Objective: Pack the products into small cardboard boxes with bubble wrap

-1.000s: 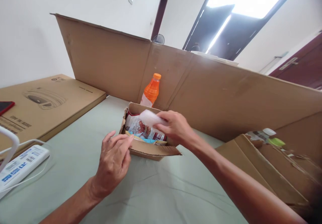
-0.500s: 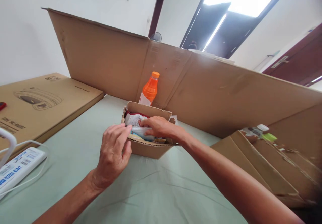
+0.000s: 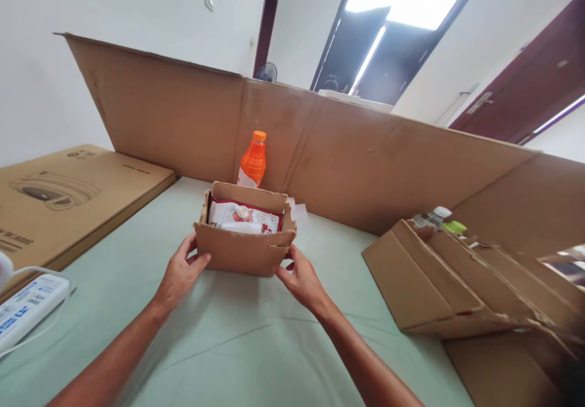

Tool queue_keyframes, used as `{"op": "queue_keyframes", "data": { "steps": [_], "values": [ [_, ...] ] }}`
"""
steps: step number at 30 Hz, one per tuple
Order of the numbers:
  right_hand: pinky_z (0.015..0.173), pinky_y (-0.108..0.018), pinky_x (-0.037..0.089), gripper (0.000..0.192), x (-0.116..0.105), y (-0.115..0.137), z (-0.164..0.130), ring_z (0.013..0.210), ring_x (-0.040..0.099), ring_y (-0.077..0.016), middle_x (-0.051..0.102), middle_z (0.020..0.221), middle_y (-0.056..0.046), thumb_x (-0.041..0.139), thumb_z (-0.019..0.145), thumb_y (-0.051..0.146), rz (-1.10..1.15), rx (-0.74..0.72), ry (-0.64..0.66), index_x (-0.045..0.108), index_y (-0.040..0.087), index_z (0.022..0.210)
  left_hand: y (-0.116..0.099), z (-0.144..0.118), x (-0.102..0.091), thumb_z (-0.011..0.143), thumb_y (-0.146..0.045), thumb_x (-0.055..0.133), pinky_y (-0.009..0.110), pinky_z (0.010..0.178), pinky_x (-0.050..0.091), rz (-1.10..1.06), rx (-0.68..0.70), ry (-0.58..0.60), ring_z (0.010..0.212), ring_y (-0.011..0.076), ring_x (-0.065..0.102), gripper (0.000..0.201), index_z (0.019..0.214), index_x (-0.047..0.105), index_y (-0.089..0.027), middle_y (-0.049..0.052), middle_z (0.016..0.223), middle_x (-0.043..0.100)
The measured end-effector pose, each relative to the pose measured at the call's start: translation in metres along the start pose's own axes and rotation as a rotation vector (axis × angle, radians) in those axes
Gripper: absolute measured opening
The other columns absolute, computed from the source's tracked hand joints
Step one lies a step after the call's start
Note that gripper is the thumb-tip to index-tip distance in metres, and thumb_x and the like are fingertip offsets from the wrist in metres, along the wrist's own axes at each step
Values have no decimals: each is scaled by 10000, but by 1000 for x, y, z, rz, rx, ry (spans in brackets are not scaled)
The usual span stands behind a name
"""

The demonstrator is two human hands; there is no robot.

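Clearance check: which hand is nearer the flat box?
Left. Left hand at the small box's left, right of the flat box; right hand farther, at the small box's right.

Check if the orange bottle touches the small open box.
Cannot tell. In the head view, the small open box hides the bottom of the orange bottle behind it, so neither contact nor gap shows.

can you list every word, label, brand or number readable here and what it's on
Nothing reads with certainty.
Flat carton: dark print, too small and blurred.
White oblong block: blue characters, blurred and partly out of frame.
Packet in the small box: red marks, too small.
Orange bottle: pale label, no words legible.
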State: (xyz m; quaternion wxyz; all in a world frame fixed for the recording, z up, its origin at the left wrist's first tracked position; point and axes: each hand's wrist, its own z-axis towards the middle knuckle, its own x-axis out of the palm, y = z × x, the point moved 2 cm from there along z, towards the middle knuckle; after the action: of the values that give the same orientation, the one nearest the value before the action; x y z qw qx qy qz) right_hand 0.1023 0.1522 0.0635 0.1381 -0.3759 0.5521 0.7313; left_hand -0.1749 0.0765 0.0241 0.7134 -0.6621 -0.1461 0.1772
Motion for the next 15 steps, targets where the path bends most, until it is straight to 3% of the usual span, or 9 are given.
{"op": "queue_keyframes", "data": {
  "steps": [3,5,7,10,12,15],
  "values": [
    [785,-359,532,367,0,9,-2,950,685,-238,734,1102,-102,573,792,261,2,24,-33,596,190,1151,-10,3,21,718,-441,691,473,1022,500,-9,5,-8,1224,324,591,685,1295,514,-119,177,1256,641],
    [757,-364,540,328,-17,3,-28,895,688,-241,738,1054,-101,562,809,307,-36,48,-100,605,187,1111,-14,-10,40,715,-417,692,467,998,518,-14,11,37,1193,317,610,682,1303,514,-121,172,1250,649],
    [674,-347,549,315,-37,-12,-76,810,688,-236,738,993,-99,555,835,383,-109,90,-211,613,188,1075,-13,-35,60,721,-387,693,443,998,526,-44,16,128,1184,300,622,647,1296,538,-134,162,1273,650],
    [624,-344,567,350,-59,-41,-170,757,697,-247,738,909,-90,587,846,497,-221,185,-342,629,199,1025,-9,-84,80,789,-345,667,404,1018,521,-67,0,356,1194,274,628,567,1321,566,-179,137,1340,636],
    [737,-390,599,407,-64,-54,-228,857,724,-289,752,958,-105,643,814,534,-253,265,-373,646,200,1046,-7,-112,80,838,-346,644,401,1043,502,0,14,480,1224,271,614,516,1335,582,-223,112,1370,628],
    [984,-486,547,769,-61,-63,-277,1209,633,-374,660,1312,-177,722,735,596,-147,334,-390,550,180,1358,-4,-130,64,856,-422,640,373,936,553,198,100,454,1111,257,657,479,1307,614,-262,94,1322,651]
  ]
}}
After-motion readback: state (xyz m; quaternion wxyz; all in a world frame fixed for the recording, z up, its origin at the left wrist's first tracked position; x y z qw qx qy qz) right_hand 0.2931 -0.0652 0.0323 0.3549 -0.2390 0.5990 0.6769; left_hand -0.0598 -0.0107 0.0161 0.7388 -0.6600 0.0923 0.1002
